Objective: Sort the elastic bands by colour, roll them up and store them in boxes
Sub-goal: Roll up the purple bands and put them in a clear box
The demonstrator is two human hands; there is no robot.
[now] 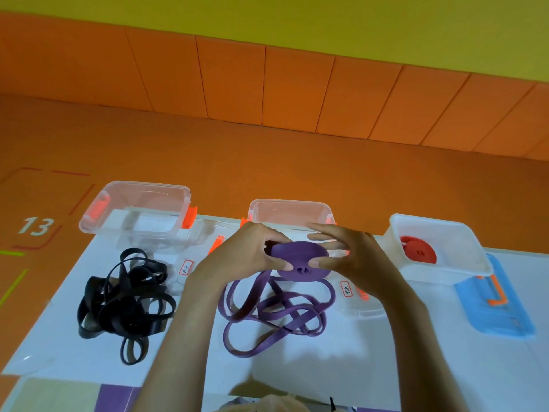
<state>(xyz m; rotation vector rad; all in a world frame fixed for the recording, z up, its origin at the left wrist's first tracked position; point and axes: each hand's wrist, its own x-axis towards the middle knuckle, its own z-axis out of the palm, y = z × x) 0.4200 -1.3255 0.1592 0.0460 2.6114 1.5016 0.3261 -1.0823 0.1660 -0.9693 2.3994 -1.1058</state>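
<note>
At the left of the frame a clear box (145,185) looks empty, and the black bands (124,301) lie in a loose tangle on the white table (386,367) in front of it, not yet rolled. In the middle, both hands are close together on the purple roll (300,263), held above the table before a second clear box (289,202). The left hand (237,257) curls round its left edge, and the right hand (356,257) pinches its right side with the thumb in front. Much loose purple band (276,316) trails below, so this roll looks about half wound. At the right, a red roll (419,251) already sits in the white box (436,273). By this showing, roughly one colour of three is stored.
</note>
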